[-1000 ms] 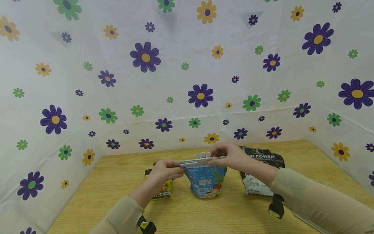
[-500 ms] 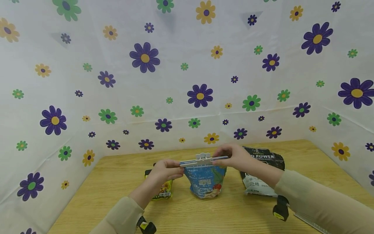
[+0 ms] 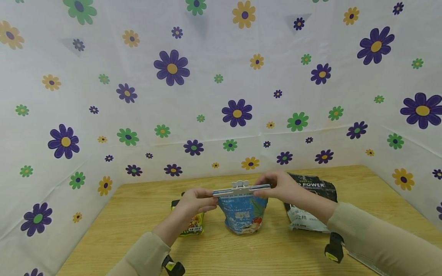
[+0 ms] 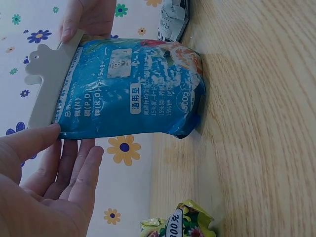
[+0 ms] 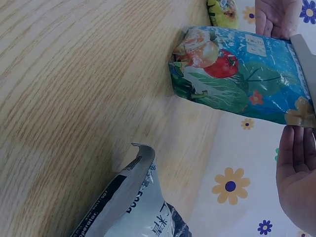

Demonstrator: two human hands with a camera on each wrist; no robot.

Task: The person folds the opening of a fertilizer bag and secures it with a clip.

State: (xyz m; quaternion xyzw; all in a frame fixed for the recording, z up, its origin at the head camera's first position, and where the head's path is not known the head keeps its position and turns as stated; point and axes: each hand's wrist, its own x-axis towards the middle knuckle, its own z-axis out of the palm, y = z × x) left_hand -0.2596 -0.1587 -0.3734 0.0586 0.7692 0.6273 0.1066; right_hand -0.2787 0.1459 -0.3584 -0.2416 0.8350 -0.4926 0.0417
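A blue fertilizer bag, printed with vegetables, stands upright on the wooden table. Across its top runs a long white bag clip with a rounded, scalloped handle at the middle. My left hand pinches the clip's left end and the bag's corner; in the left wrist view its thumb lies on the near face, fingers behind. At the opposite end, my right hand pinches the clip between thumb and fingers. The right wrist view shows this hand's fingers beside the bag's top corner, partly cut off by the frame.
Left of the bag stands a yellow flowered packet, partly behind my left hand. A black-and-white pouch is at the right, partly behind my right forearm. A flat, pale-edged item lies at the front right. Flower-printed sheeting surrounds the table.
My right hand has slid right along the clip, from beside its middle handle to its right end. My left hand and the bag stay in place.
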